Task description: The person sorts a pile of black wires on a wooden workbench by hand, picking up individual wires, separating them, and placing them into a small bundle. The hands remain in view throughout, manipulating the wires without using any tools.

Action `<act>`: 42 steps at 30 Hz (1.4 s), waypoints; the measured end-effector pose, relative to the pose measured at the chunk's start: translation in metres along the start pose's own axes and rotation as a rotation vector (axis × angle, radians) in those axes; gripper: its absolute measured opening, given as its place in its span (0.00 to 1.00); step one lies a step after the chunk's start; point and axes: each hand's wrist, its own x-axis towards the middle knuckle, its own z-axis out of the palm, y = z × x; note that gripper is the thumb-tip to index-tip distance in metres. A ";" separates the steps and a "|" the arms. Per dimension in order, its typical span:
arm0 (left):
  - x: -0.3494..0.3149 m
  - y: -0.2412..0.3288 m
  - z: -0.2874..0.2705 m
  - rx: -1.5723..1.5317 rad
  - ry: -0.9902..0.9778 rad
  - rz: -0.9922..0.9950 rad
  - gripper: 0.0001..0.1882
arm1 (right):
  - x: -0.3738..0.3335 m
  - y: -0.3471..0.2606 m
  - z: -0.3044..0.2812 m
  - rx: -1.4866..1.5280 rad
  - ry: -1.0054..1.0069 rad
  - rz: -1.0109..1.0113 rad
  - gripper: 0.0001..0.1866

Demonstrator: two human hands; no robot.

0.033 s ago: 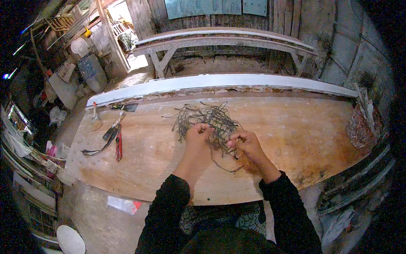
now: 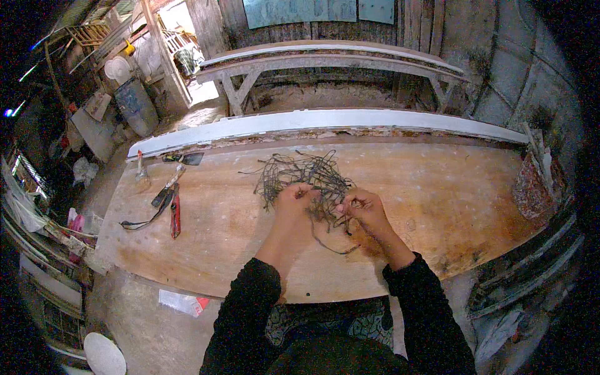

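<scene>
A tangled heap of thin dark cord lies on the wooden tabletop in front of me. At the near side of the heap, my left hand is closed, thumb and fingers pinched on the cord. To its right, my right hand also pinches a strand at the tangle's right edge. The fingertips partly hide the strands they grip. One loose end of cord curves out over the wood below and between my hands.
On the left of the wooden table lie red-handled pliers, a dark strap, a paintbrush and a dark-bladed scraper. A long white board runs along the far edge. A reddish speckled bag stands at the right end.
</scene>
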 end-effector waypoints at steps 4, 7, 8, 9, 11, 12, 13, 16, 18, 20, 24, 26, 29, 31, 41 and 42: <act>0.004 -0.023 0.000 0.477 -0.403 0.120 0.08 | 0.016 0.031 -0.015 -0.253 0.246 -0.192 0.04; -0.017 -0.038 0.022 0.363 -0.572 0.122 0.09 | 0.028 0.045 -0.029 -0.264 0.424 -0.202 0.04; -0.022 -0.035 0.031 0.235 -0.603 0.106 0.10 | 0.031 0.045 -0.032 -0.226 0.497 -0.172 0.03; -0.022 -0.028 0.033 0.287 -0.586 0.109 0.09 | 0.033 0.043 -0.033 -0.215 0.520 -0.160 0.04; -0.024 -0.012 0.034 0.389 -0.532 0.102 0.07 | 0.033 0.041 -0.031 -0.188 0.548 -0.121 0.04; -0.018 -0.015 0.030 0.396 -0.472 0.131 0.06 | 0.034 0.045 -0.031 -0.257 0.550 -0.164 0.04; -0.010 -0.017 0.024 0.403 -0.414 0.160 0.06 | 0.035 0.049 -0.033 -0.327 0.554 -0.207 0.04; -0.001 -0.011 0.015 0.219 -0.136 0.066 0.06 | 0.032 0.056 -0.037 -0.446 0.532 -0.252 0.04; 0.006 -0.007 0.009 0.081 0.059 0.033 0.06 | 0.030 0.056 -0.034 -0.447 0.413 -0.252 0.05; 0.016 -0.009 0.000 -0.005 0.231 0.095 0.06 | 0.026 0.045 -0.022 -0.398 0.196 -0.252 0.04; 0.023 -0.004 -0.014 0.132 0.217 0.141 0.03 | 0.005 0.021 0.007 -0.048 -0.197 -0.156 0.04; 0.025 -0.009 -0.015 0.108 0.188 0.090 0.03 | 0.004 0.017 0.012 -0.137 -0.350 -0.219 0.06; 0.023 -0.008 -0.013 0.131 0.148 0.113 0.03 | -0.004 -0.001 0.015 0.079 -0.350 0.117 0.06; 0.024 -0.009 -0.013 0.150 0.113 0.111 0.02 | -0.001 0.007 0.012 0.050 -0.252 0.054 0.04; 0.014 -0.021 -0.001 0.299 -0.418 0.059 0.04 | 0.027 0.040 -0.018 -0.138 0.304 -0.185 0.04; 0.011 -0.024 0.000 0.239 -0.532 0.014 0.04 | 0.030 0.041 -0.022 -0.155 0.355 -0.158 0.06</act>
